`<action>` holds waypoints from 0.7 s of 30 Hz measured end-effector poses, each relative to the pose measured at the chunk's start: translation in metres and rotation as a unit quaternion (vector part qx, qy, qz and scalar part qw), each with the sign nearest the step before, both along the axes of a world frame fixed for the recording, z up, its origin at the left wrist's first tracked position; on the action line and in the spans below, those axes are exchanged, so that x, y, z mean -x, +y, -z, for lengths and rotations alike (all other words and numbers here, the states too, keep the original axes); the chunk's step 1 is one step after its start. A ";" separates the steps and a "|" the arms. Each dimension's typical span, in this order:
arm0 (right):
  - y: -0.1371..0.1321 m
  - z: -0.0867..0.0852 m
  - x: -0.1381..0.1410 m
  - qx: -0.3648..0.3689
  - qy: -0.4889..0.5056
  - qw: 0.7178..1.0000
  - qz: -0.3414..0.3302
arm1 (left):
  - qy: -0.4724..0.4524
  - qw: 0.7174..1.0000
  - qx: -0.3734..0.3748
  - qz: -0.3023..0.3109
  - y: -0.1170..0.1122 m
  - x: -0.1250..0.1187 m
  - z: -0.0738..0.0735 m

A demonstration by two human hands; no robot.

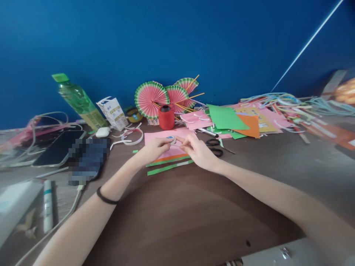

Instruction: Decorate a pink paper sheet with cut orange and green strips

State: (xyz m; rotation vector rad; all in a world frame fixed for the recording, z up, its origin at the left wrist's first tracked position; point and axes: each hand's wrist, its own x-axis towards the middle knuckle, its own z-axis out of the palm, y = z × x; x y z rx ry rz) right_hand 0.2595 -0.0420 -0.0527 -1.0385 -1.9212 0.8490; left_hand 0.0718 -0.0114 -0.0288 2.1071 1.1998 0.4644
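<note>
Over a stack of coloured paper, my left hand grips a small white roll of tape with blue at its centre. My right hand is pinched close beside the roll, its fingertips nearly meeting the left ones. A thin pale strip seems to run between them, too small to make out well. Beneath both hands lies a pink sheet, with orange and green edges showing under it. One narrow green paper strip rests just in front. Black-handled scissors lie partly behind my right wrist.
Behind stand a red thread spool and pleated pink-green paper fans. Loose green paper and scraps pile at right. On the left are a green bottle, a small carton, phones, cables and a marker.
</note>
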 end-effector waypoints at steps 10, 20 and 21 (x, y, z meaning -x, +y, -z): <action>0.000 -0.001 -0.001 0.021 0.035 0.999 -0.033 | -0.010 1.000 0.020 -0.004 0.000 0.002 -0.003; -0.005 -0.003 0.005 0.049 0.081 0.995 -0.041 | 0.065 0.995 -0.073 -0.032 0.016 0.022 -0.005; -0.006 -0.004 0.006 0.047 0.054 0.997 -0.026 | 0.095 0.991 -0.087 -0.045 0.017 0.025 -0.004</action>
